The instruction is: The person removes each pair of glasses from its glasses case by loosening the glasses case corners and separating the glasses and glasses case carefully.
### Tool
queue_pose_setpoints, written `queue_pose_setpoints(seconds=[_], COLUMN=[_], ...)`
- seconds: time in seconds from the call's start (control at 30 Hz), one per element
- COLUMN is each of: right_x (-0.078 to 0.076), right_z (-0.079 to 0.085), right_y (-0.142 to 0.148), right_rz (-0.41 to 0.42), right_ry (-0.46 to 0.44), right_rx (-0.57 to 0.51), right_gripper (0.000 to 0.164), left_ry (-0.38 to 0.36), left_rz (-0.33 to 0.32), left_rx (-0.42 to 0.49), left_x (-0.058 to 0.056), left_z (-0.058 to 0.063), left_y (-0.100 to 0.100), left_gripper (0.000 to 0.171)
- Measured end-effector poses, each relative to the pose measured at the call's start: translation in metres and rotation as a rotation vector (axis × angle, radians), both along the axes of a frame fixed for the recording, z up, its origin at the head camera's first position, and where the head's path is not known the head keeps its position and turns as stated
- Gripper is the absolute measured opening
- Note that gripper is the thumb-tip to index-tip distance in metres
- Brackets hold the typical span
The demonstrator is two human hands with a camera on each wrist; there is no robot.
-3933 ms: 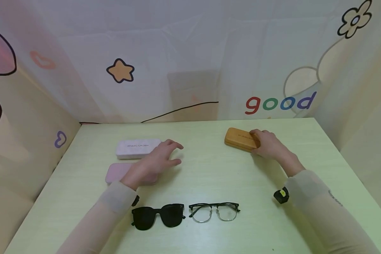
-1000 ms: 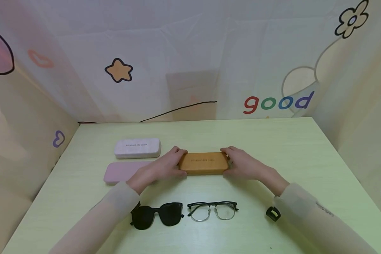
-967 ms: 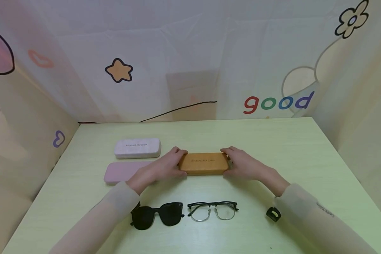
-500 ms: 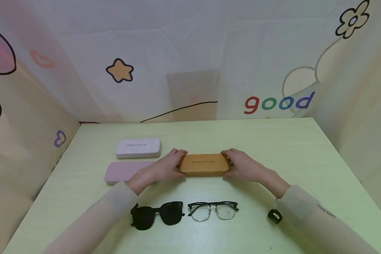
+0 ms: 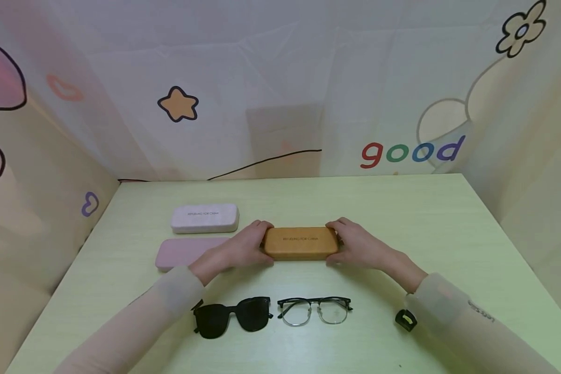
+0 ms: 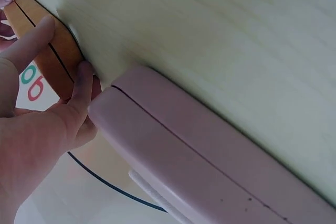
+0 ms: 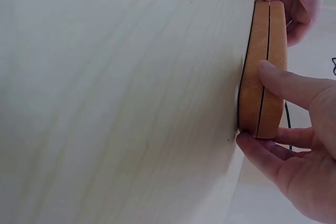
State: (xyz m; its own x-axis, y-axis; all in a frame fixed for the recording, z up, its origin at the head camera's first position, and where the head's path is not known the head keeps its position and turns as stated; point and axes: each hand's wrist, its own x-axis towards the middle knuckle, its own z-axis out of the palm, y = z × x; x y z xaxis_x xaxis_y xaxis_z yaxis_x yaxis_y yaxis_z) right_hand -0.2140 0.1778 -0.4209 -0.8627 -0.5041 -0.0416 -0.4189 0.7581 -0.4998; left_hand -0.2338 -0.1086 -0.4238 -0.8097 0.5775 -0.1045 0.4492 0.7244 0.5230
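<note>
A closed orange-brown glasses case [image 5: 301, 244] with printing on its lid lies lengthwise near the middle of the table, held at both ends. The left hand [image 5: 245, 245] grips its left end, thumb along the near side and fingers behind. At the right end the right hand [image 5: 361, 245] grips it the same way. In the right wrist view the case's seam runs along its side, the right thumb [image 7: 278, 77] pressing near it. Close by the left wrist is a pink-purple glasses case [image 6: 194, 135], partly hidden by that arm in the head view.
A white glasses case [image 5: 204, 218] lies behind the pink-purple one. In front of the hands, black sunglasses [image 5: 252, 315] and clear half-rim glasses [image 5: 334, 311] sit side by side on the pale table [image 5: 449, 223]. A printed cloth [image 5: 285, 62] hangs behind.
Earlier, the right hand alone held the orange-brown glasses case at the back right; now the case is mid-table and the left hand grips it too. Over the last second it shifted slightly nearer.
</note>
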Motion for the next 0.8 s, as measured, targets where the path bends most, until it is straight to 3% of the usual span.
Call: queue_pose_setpoints(seconds=[0.27, 0.53, 0.8], right_x=[-0.0005, -0.0012, -0.0033], right_z=[0.0004, 0.0013, -0.0002], right_y=[0.0005, 0.0037, 0.0092], right_rz=[-0.01, 0.039, 0.074], right_ry=[-0.009, 0.006, 0.016], right_rx=[-0.036, -0.013, -0.01], right_gripper=[0.076, 0.072, 0.07], left_ry=[-0.039, -0.065, -0.073], left_rz=[0.04, 0.087, 0.091], left_rx=[0.027, 0.042, 0.03], left_x=[-0.0012, -0.0036, -0.005], left_z=[0.0009, -0.0024, -0.0036], left_y=[0.0022, 0.0005, 0.0006], left_gripper=[0.071, 0.072, 0.074])
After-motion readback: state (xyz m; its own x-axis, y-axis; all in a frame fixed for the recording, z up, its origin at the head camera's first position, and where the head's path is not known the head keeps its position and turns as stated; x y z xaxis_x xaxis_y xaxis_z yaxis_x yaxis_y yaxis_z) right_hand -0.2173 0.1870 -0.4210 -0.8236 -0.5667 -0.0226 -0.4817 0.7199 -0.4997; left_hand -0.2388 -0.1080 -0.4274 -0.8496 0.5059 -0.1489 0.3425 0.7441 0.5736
